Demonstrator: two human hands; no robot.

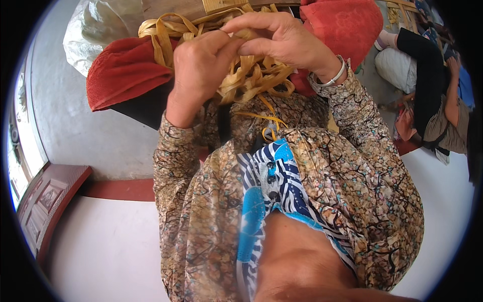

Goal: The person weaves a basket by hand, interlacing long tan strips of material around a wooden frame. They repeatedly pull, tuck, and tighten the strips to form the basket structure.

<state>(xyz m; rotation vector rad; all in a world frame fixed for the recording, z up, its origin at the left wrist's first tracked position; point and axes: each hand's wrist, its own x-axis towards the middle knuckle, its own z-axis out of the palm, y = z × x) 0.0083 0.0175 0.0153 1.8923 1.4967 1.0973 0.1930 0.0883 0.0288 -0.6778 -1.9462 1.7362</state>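
Observation:
In front of my chest both hands are raised close together, fingertips meeting. My left hand (pixel 197 65) is closed, its fingers curled and its thumb pressed toward my right fingers. My right hand (pixel 284 38), with a pale bangle (pixel 333 76) at the wrist, pinches with thumb and forefinger. A tan, flat plant-fibre strip (pixel 246 34) shows between the two hands; its ends are hidden by the fingers. Beneath them, a loose tangle of similar strips (pixel 246 83) lies across my lap. Thinner yellow strands (pixel 274 121) hang down against my patterned jacket.
Red cloths (pixel 126 73) (pixel 344 25) cover both knees. A translucent plastic bag (pixel 100 32) and a wooden board (pixel 173 11) are at the far side. Another person in dark trousers (pixel 427 65) sits at the right beside a white sack (pixel 396 69). Carved wooden furniture (pixel 50 199) stands at the left.

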